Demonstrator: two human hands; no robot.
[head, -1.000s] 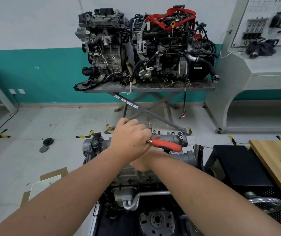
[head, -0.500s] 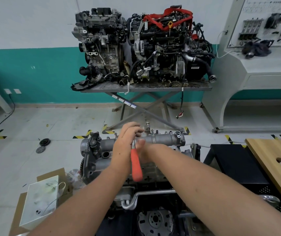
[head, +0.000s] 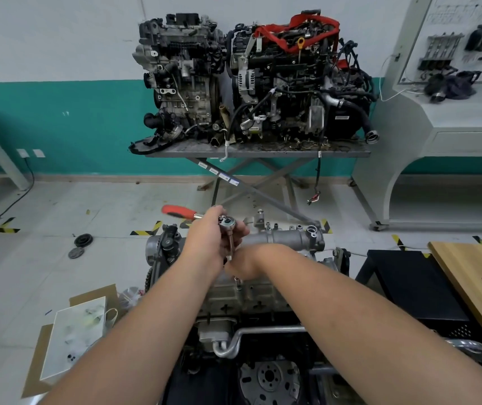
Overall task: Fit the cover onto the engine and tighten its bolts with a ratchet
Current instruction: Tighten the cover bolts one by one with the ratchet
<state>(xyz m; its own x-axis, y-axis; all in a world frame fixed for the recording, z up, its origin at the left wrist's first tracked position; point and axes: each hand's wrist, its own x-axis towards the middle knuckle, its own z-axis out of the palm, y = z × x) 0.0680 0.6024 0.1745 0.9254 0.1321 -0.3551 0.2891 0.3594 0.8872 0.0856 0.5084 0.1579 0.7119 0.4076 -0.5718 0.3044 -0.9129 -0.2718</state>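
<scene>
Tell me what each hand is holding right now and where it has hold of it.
The left hand grips the ratchet at its head end, red handle free. The right hand pinches the extension bar's lower end.

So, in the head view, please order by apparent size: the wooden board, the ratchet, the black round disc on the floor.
1. wooden board, largest, though partly cut off and nearer
2. ratchet
3. black round disc, smallest, but farther away

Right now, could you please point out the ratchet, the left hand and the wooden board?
ratchet (head: 227, 221): head view, on its round metal head.
left hand (head: 207, 238): head view, back of the hand.
wooden board (head: 473, 264): head view, bare top surface.
</scene>
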